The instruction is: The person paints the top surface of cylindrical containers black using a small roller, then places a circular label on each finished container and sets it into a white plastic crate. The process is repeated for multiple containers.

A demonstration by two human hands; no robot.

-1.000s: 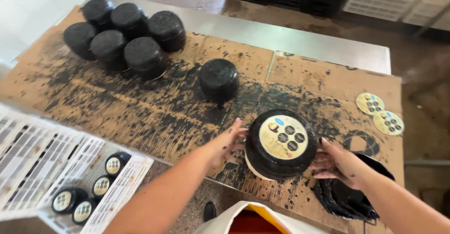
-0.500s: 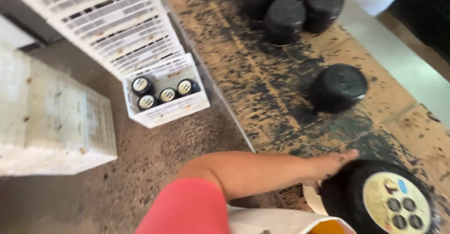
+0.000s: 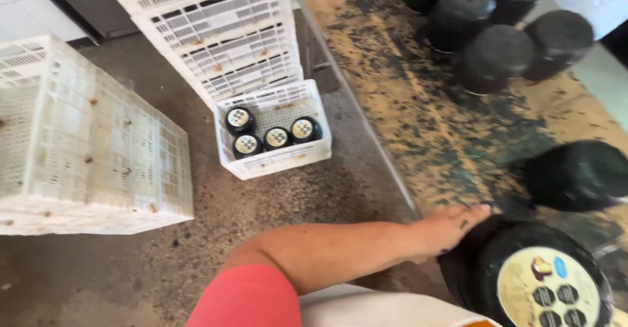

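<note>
My left hand (image 3: pixel 451 230) lies flat against the left side of a big black round wheel (image 3: pixel 546 286) that carries a cream round label with dark dots. The wheel sits at the near edge of the cardboard-covered table (image 3: pixel 418 91), at the bottom right of the view. My arm, in a pink sleeve, reaches in from below. My right hand is out of the picture. Another black wheel without a label (image 3: pixel 579 173) lies just beyond it. Several more plain black wheels (image 3: pixel 494 58) stand grouped at the table's far end.
On the floor to the left of the table stands a white plastic crate (image 3: pixel 275 160) holding several labelled black wheels (image 3: pixel 275 134). Behind it rises a stack of white crates (image 3: pixel 216 32). A large white crate (image 3: pixel 85 144) sits further left.
The view has swung left and down towards the floor and crates. The labelled wheel now sits at the bottom right corner, and my right hand has dropped out of view.
</note>
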